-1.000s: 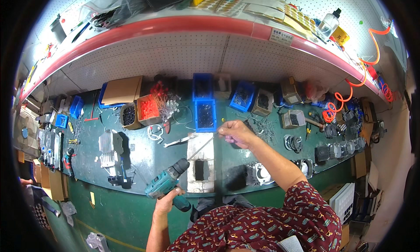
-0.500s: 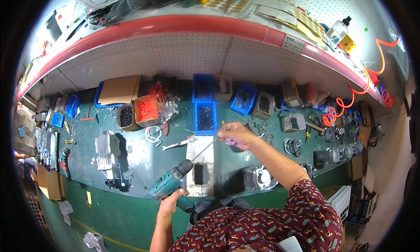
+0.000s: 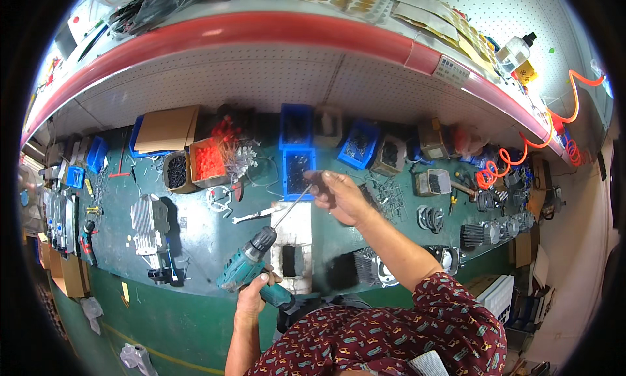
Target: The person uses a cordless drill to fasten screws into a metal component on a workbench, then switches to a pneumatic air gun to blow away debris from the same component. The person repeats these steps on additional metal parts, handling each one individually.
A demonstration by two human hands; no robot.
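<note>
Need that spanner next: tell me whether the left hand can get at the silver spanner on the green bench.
Probably not yet: the left hand grips the teal cordless drill; the silver spanner lies uncovered beyond it.

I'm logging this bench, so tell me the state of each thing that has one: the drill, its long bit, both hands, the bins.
Drill: held off the bench, tilted up.
Long bit: seated in the drill's chuck, tip pinched.
Left hand: closed on the drill's handle.
Right hand: fingers pinching the bit's tip.
Blue bin: open, holding dark small parts.
Orange bin: open, full.
</note>
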